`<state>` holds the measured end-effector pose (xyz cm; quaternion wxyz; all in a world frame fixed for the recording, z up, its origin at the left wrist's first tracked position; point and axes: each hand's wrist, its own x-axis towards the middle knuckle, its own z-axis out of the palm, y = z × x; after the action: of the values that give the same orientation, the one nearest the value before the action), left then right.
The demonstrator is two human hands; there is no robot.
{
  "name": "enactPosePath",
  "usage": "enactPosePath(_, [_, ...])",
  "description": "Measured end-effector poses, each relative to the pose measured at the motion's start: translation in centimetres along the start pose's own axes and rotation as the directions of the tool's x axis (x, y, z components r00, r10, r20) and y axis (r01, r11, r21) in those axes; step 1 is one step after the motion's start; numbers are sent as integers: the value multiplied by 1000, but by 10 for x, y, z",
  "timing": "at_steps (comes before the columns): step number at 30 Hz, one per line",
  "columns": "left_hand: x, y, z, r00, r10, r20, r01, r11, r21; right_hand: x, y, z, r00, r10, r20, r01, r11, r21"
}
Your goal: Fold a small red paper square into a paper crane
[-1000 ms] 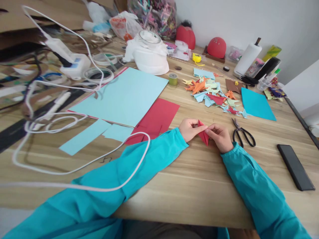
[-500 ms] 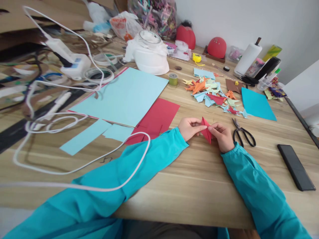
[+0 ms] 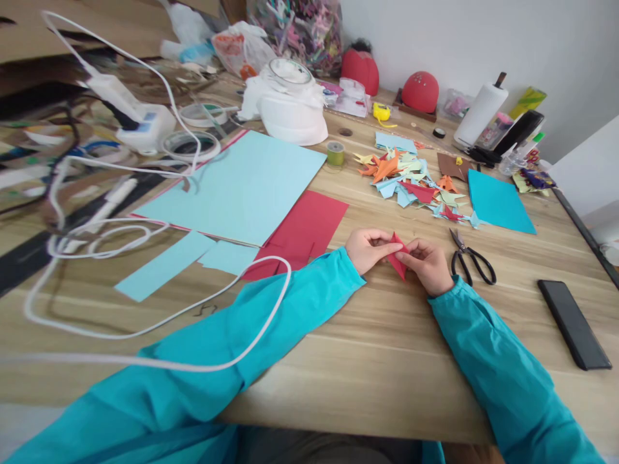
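A small piece of folded red paper, shaped like a narrow diamond, is held just above the wooden table between both hands. My left hand pinches its left side, thumb on top. From the right, my right hand is closed on the other side, its thumb pressing the paper near the middle. The fingers beneath the paper are partly hidden. Beyond my hands lies a heap of folded paper cranes in orange, blue, green and red. Black-handled scissors rest open just right of my right hand.
Light blue sheets and red paper lie to the left. A white cable loops across the left side, over my sleeve. A phone lies at right, with a teal sheet behind it. A thread spool stands beyond.
The folded red paper has tilted slightly, its upper tip lower than before. My right thumb has slid a little left and down over it. My left hand has barely moved.
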<state>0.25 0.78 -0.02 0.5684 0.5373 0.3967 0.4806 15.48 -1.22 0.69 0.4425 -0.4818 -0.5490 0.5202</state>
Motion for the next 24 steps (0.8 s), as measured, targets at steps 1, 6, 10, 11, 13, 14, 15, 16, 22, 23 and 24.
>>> enactPosePath(1, [0, 0, 0, 1000, -1, 2, 1, 1000, 10, 0, 1, 0, 1000, -2, 2, 2, 1000, -10])
enactPosePath(6, [-1, 3, 0, 997, 58, 54, -62, 994, 87, 1, 3, -1, 1000, -10, 14, 10, 1000, -19])
enactPosePath(10, [-1, 2, 0, 992, 104, 68, -111, 986, 122, 1, 4, -1, 999, -12, 38, 13, 999, -36])
enactPosePath(11, [-1, 2, 0, 993, 101, 66, -109, 986, 127, 1, 4, -1, 999, -15, 40, 17, 999, -44])
enactPosePath(13, [-1, 1, 0, 995, 86, 58, -92, 989, 120, 1, 3, -2, 999, -20, 45, 22, 998, -53])
enactPosePath(14, [-1, 1, 0, 996, 76, 55, -81, 991, 108, 1, 3, -1, 999, -20, 47, 22, 998, -53])
enactPosePath(15, [-1, 1, 0, 996, 67, 52, -72, 993, 93, 1, 2, -1, 999, -18, 48, 21, 998, -52])
enactPosePath(16, [-1, 2, 0, 997, 61, 47, -64, 995, 77, 1, 2, -1, 999, -16, 49, 18, 999, -51])
enactPosePath(22, [0, 4, -2, 999, -3, 35, 4, 1000, -28, 1, 2, 0, 999, 18, 46, -16, 999, -47])
enactPosePath(23, [0, 3, -2, 1000, -19, 22, 20, 999, -47, 1, 2, 0, 999, 24, 44, -21, 999, -50])
enactPosePath(24, [1, 2, -2, 999, -32, 7, 32, 997, -63, 1, 2, 0, 999, 28, 44, -26, 998, -53])
